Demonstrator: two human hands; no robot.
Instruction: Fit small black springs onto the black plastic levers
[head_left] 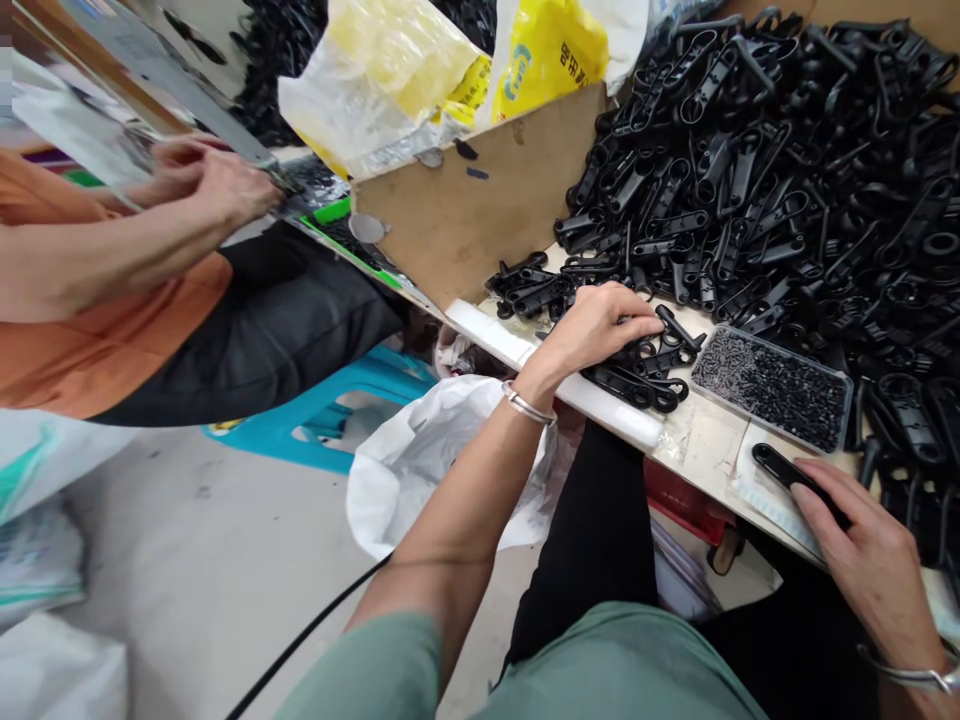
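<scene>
Between the thumb and fingers of my right hand (870, 535) is a long black plastic part (799, 472) with a rounded end, held above the white packet at the table edge. My left hand (604, 325) is reaching over a small group of black plastic parts (637, 385) near the front edge, its fingers curled and thumb close to them. Its fingertips are partly hidden, so what they grip cannot be made out. Between my hands lies a clear shallow box (772, 385) full of tiny black pieces.
A large heap of black plastic parts (712, 170) fills the back right. A cardboard panel (480, 190) stands at the left. White foam (615, 405) lines the front edge, above a white bag (420, 460). A co-worker in orange (187, 330) sits near a blue stool (322, 410).
</scene>
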